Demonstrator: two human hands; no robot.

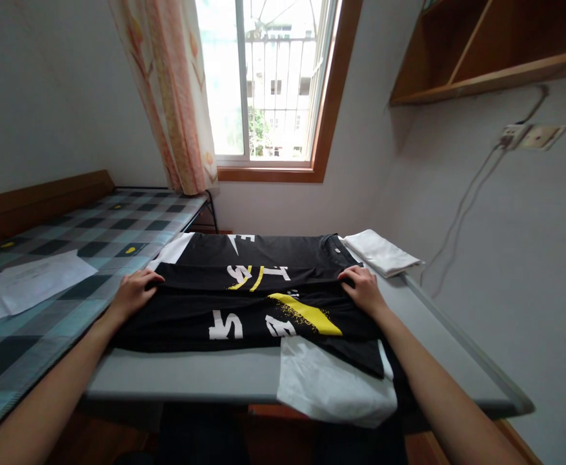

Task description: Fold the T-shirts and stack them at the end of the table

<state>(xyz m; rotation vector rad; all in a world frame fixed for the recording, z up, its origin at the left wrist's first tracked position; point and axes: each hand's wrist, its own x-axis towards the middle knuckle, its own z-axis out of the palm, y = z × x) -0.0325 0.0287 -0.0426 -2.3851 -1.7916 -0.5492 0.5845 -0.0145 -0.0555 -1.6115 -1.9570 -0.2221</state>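
Observation:
A black T-shirt (181,316) with white and yellow print lies sideways across the grey table (181,378), its collar toward the right. One white sleeve (333,381) hangs over the near table edge; white fabric also shows at the shirt's far left. My left hand (136,292) pinches the black cloth at the hem side. On the collar side, my right hand (363,289) grips the shirt near the shoulder. Between both hands the fabric forms a raised crease running across the print. The fingertips are partly hidden by the cloth.
A folded white cloth (382,252) rests at the table's far right corner. To the left is a bed with a checked cover (93,232) and papers (35,284) on it. A curtain (171,97) hangs by the window; cables (461,206) run down the right wall below a shelf (490,84).

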